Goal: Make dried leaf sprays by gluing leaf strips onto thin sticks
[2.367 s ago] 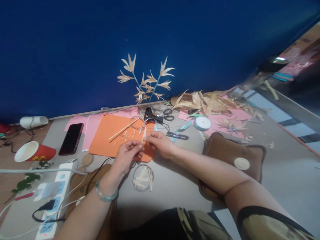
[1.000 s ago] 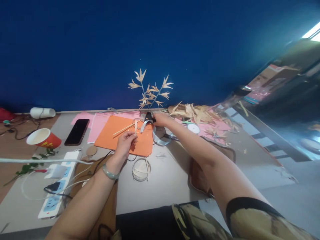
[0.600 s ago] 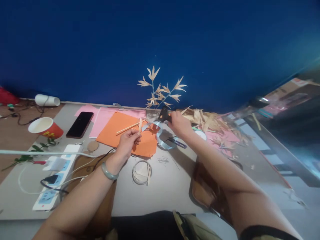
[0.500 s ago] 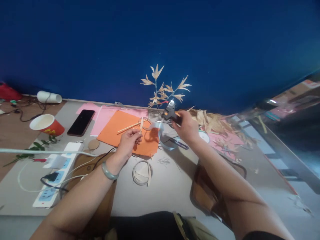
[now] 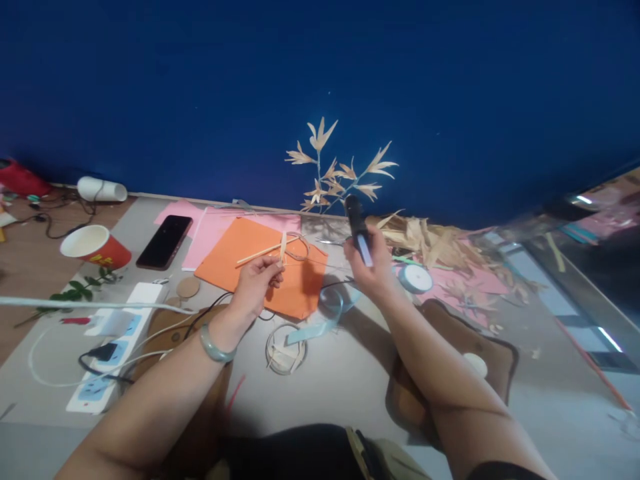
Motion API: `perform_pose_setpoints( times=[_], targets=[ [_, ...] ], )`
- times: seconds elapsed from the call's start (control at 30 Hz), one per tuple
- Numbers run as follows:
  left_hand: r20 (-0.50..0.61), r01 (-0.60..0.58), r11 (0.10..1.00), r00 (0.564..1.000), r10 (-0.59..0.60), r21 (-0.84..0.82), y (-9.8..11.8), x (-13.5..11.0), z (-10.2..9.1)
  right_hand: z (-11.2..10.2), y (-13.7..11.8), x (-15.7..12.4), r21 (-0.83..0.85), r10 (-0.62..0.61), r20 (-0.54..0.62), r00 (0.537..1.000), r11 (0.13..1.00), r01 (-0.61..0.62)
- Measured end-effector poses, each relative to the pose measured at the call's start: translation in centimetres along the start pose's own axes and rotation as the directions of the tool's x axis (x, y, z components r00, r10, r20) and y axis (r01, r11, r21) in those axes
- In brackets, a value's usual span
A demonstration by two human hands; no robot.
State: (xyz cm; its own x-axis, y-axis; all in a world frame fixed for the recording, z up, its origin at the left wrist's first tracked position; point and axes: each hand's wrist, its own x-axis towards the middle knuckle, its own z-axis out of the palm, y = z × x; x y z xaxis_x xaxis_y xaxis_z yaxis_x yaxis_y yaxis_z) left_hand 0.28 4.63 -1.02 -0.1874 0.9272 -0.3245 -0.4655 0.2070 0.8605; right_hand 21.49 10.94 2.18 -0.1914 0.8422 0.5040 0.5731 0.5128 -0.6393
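Note:
My left hand (image 5: 256, 280) pinches a thin pale straw leaf strip (image 5: 283, 248) upright over the orange paper sheet (image 5: 260, 265). My right hand (image 5: 371, 269) is closed round a black glue gun (image 5: 356, 220), raised above the table to the right of the strip. A pale blue ribbon (image 5: 324, 316) curls under the right hand and trails down to the table. A wooden stick (image 5: 260, 251) lies on the orange sheet. A branch of dried straw leaves (image 5: 335, 173) stands against the blue wall behind.
A phone (image 5: 165, 232) and pink paper (image 5: 215, 223) lie at the back left, a red paper cup (image 5: 95, 247) and power strip (image 5: 117, 347) further left. A blue tape roll (image 5: 416, 278), dried husks (image 5: 430, 240) and a brown pad (image 5: 465, 360) are on the right. A clear ring (image 5: 285, 349) lies near me.
My right hand reached to the back of the table, took the black glue gun and brought it up and toward me; the ribbon dropped lower. My left hand kept holding the strip.

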Motion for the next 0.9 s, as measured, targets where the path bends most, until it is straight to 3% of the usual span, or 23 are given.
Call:
perform_pose_setpoints(
  times=[0.1,0.3,0.57,0.73,0.9],
  targets=[
    [-0.005,0.019,1.000,1.000,-0.018,0.021,0.1,-0.1,0.1,-0.1,-0.6,-0.4,0.236,0.100,0.106,0.989,0.964,-0.123],
    [-0.020,0.022,0.998,1.000,-0.021,0.057,-0.2,0.1,0.0,0.2,-1.1,-0.3,0.380,0.172,0.310,0.935,0.879,-0.288],
    [0.005,-0.029,0.995,1.000,0.029,0.100,-0.8,1.0,-0.5,0.5,-2.3,-1.7,0.379,0.006,0.423,0.906,0.907,-0.183],
    [0.030,-0.068,0.989,0.997,0.064,0.133,-1.0,1.2,-0.7,0.6,-2.9,-1.5,0.354,0.047,0.399,0.916,0.913,-0.202],
    [0.039,-0.063,0.988,0.998,0.058,0.140,-1.0,1.3,-0.8,-0.2,-4.1,-1.2,0.278,0.078,0.472,0.878,0.932,-0.232]
  ],
)
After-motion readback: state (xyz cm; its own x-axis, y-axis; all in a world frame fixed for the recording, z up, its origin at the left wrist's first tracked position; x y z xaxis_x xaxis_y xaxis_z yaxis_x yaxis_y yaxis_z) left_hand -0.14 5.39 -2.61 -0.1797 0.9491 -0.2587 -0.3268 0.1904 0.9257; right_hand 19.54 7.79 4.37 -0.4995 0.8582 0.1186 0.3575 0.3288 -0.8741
